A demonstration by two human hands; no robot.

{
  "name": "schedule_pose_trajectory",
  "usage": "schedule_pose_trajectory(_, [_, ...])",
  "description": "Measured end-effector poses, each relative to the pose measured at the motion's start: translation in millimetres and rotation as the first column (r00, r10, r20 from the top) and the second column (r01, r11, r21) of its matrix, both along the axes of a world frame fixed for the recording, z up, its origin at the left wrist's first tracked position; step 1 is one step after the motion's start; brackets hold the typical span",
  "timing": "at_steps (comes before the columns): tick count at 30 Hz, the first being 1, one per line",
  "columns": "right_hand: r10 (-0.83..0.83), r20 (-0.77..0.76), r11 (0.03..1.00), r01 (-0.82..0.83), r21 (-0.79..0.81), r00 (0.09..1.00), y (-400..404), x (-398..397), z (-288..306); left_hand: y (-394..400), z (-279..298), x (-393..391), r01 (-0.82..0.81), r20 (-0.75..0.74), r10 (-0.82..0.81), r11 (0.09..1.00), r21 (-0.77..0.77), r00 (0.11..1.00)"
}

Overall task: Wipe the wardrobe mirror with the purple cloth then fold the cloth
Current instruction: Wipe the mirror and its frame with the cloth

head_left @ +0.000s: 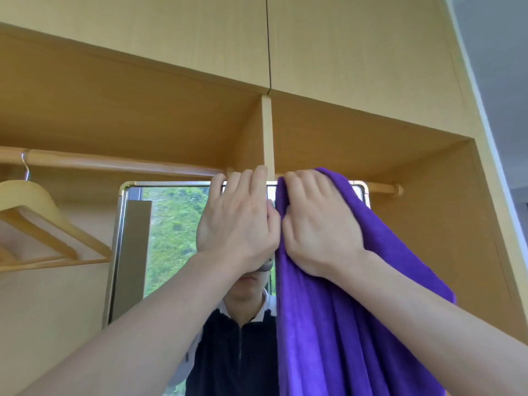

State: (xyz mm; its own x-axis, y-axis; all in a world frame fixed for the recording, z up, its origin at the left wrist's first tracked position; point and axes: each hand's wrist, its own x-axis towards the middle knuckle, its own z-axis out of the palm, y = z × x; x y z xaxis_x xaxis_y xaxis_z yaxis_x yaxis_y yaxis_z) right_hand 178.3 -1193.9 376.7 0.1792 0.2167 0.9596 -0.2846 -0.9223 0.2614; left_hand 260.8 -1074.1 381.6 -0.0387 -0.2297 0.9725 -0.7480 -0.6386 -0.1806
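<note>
At far left, a pale wooden hanger (43,221) hangs by its metal hook from the wooden rail (114,162), which runs across the open wardrobe (85,95) under the top shelf. Next comes the mirror (171,238), metal-framed with rounded gold corners, standing upright inside the wardrobe, its top edge just below the rail. Its glass reflects green trees, a grey post and a person in a dark zipped top with a white collar.

Centre: left hand (240,221) raised in front of the mirror's upper part, back of hand to camera, fingers together and curled over at the tips near the rail and the vertical divider (268,132). It probably pinches the cloth's edge at the thumb side, but the thumb is hidden and I cannot tell for sure.

Just right, touching or nearly touching the left hand: right hand (317,227), fingers curled and bunching the top of the purple cloth (343,324). Cloth is held up at rail height, drapes over the right hand's far side and the forearm, and hangs in long folds down past the bottom of frame, covering the right half of the mirror. Only the mirror's top right corner shows behind it. Rail end bracket (397,190) sits right of the cloth against the wardrobe's side panel.
</note>
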Motion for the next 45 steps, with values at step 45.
schedule_pose_trajectory(45, [0.084, -0.245, 0.987, -0.115, -0.111, 0.966, -45, 8, -68, -7, 0, -14, -0.265, 0.042, 0.265, 0.964, -0.019, 0.963])
